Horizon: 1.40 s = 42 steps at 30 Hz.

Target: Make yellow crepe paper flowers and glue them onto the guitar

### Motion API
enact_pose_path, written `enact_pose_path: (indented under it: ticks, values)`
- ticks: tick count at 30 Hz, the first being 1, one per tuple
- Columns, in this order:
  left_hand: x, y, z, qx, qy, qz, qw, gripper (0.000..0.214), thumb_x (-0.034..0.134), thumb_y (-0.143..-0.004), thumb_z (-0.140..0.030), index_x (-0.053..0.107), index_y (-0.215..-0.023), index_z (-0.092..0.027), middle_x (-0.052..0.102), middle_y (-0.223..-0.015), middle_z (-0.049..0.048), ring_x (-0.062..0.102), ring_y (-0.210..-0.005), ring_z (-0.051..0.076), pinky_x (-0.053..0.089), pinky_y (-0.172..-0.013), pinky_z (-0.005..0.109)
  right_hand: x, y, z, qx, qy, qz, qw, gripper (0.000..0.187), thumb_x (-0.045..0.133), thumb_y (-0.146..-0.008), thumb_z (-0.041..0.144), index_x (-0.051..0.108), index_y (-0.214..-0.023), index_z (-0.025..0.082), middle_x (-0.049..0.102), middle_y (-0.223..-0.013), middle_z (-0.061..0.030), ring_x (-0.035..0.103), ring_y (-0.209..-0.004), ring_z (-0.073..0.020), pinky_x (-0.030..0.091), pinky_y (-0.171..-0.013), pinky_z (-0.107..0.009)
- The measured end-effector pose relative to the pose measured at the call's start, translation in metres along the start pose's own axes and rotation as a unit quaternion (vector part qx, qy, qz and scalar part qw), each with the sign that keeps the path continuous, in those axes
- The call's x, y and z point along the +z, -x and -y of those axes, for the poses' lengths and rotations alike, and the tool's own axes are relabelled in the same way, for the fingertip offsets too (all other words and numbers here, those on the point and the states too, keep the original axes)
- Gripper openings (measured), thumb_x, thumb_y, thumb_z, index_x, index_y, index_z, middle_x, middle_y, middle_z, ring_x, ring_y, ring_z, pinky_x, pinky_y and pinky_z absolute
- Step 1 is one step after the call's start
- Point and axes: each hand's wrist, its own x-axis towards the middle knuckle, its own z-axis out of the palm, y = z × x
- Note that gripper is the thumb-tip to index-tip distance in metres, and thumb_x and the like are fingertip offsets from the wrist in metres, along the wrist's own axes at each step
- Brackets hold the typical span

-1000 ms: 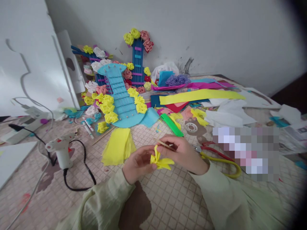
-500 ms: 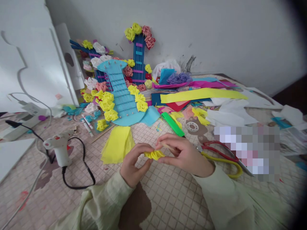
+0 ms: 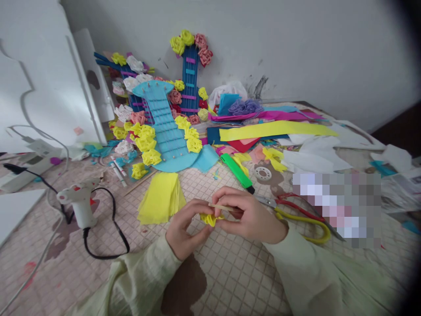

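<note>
One yellow paper piece point(image 3: 208, 219) | left hand point(image 3: 184, 230): fingers pinching it | one stick point(image 3: 225, 208): right hand's point(image 3: 255, 216) fingers grasping

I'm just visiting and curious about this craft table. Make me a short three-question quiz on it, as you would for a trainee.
1. Which hand grips the thin stick?
2. True or false: the glue gun is to the left of the stacked yellow sheets.
3. What colour is the crumpled paper in the left hand?
A) White
B) Yellow
C) Pink

Key:
1. The right hand.
2. True.
3. B.
</note>
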Motion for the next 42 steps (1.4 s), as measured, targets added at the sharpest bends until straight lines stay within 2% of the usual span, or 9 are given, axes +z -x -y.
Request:
enact_pose_path:
  ticks: [5, 11, 17, 23, 28, 31, 34, 37, 42]
  values:
    - [-0.002, 0.000, 0.001, 0.014, -0.007, -0.037, 0.999, 0.034, 0.057, -0.071, -0.004, 0.054, -0.101, -0.020, 0.057, -0.095, 0.0075, 0.054, -0.091, 0.019, 0.045, -0.081, 0.034, 0.001, 0.001, -0.002, -0.023, -0.001, -0.006, 1.000, 0.012, 0.062, -0.067, 0.014, 0.055, -0.077, 0.016, 0.055, -0.089, -0.0020, 0.036, -0.051, -0.0035, 0.029, -0.041, -0.017]
    - [-0.003, 0.000, 0.001, 0.024, -0.005, -0.048, 0.999, 0.032, 0.058, -0.071, -0.004, 0.055, -0.098, -0.021, 0.057, -0.095, 0.0066, 0.055, -0.090, 0.018, 0.045, -0.080, 0.032, 0.003, 0.000, -0.003, -0.028, 0.002, -0.005, 1.000, 0.021, 0.062, -0.071, 0.023, 0.053, -0.089, 0.016, 0.055, -0.086, -0.0025, 0.032, -0.049, -0.0045, 0.028, -0.041, -0.019]
    - [-0.003, -0.001, -0.001, 0.020, 0.010, -0.044, 0.999, 0.026, 0.058, -0.070, -0.006, 0.054, -0.092, -0.019, 0.056, -0.093, 0.0071, 0.055, -0.087, 0.018, 0.045, -0.077, 0.032, 0.001, -0.001, 0.000, -0.028, 0.013, 0.007, 1.000, 0.018, 0.062, -0.071, 0.024, 0.054, -0.084, 0.016, 0.055, -0.086, -0.0038, 0.047, -0.064, -0.0092, 0.035, -0.048, -0.020]
    - [0.003, -0.003, -0.005, -0.037, 0.099, -0.038, 0.994, 0.020, 0.064, -0.065, -0.007, 0.049, -0.074, -0.017, 0.051, -0.085, 0.0038, 0.051, -0.081, 0.016, 0.044, -0.070, 0.028, 0.001, 0.000, 0.003, -0.023, -0.030, 0.029, 0.999, 0.018, 0.064, -0.067, 0.021, 0.052, -0.081, 0.016, 0.056, -0.088, -0.0039, 0.047, -0.061, -0.0083, 0.034, -0.046, -0.020]
    - [0.008, -0.003, -0.005, -0.096, 0.221, 0.003, 0.971, 0.019, 0.064, -0.066, -0.010, 0.046, -0.070, -0.016, 0.049, -0.076, -0.0002, 0.050, -0.072, 0.011, 0.043, -0.065, 0.024, 0.004, 0.003, 0.000, 0.064, -0.048, 0.052, 0.995, 0.014, 0.060, -0.070, 0.021, 0.053, -0.081, 0.017, 0.051, -0.064, 0.0033, 0.034, -0.046, -0.0049, 0.026, -0.040, -0.019]
    - [0.008, -0.003, -0.004, -0.116, 0.270, -0.004, 0.956, 0.020, 0.066, -0.065, -0.011, 0.049, -0.074, -0.017, 0.051, -0.075, -0.0017, 0.051, -0.071, 0.010, 0.042, -0.065, 0.023, 0.006, 0.003, -0.002, 0.104, -0.091, 0.045, 0.989, 0.023, 0.059, -0.071, 0.021, 0.051, -0.093, 0.019, 0.053, -0.071, 0.0026, 0.034, -0.046, -0.0040, 0.027, -0.040, -0.017]
    - [0.006, -0.003, -0.002, -0.147, 0.284, -0.011, 0.947, 0.023, 0.069, -0.064, -0.018, 0.052, -0.080, -0.017, 0.055, -0.078, -0.0004, 0.053, -0.072, 0.011, 0.043, -0.065, 0.024, 0.007, 0.002, -0.004, 0.112, -0.104, 0.031, 0.988, 0.027, 0.058, -0.072, 0.019, 0.050, -0.097, 0.020, 0.056, -0.082, 0.0001, 0.041, -0.051, -0.0046, 0.033, -0.044, -0.017]
    - [0.006, -0.004, -0.002, -0.174, 0.267, -0.020, 0.948, 0.017, 0.067, -0.067, -0.023, 0.056, -0.078, -0.015, 0.057, -0.076, 0.0013, 0.054, -0.072, 0.012, 0.043, -0.065, 0.025, 0.008, 0.001, -0.005, 0.107, -0.093, 0.028, 0.989, 0.026, 0.057, -0.072, 0.017, 0.051, -0.097, 0.020, 0.054, -0.080, 0.0004, 0.042, -0.052, -0.0049, 0.034, -0.044, -0.017]
    - [0.006, -0.006, -0.004, -0.159, 0.235, -0.050, 0.957, 0.012, 0.066, -0.067, -0.018, 0.055, -0.064, -0.014, 0.055, -0.071, 0.0005, 0.054, -0.070, 0.011, 0.045, -0.064, 0.024, 0.006, 0.001, -0.003, 0.100, -0.099, 0.043, 0.989, 0.027, 0.057, -0.074, 0.020, 0.051, -0.101, 0.020, 0.051, -0.078, 0.0014, 0.038, -0.051, -0.0042, 0.032, -0.043, -0.017]
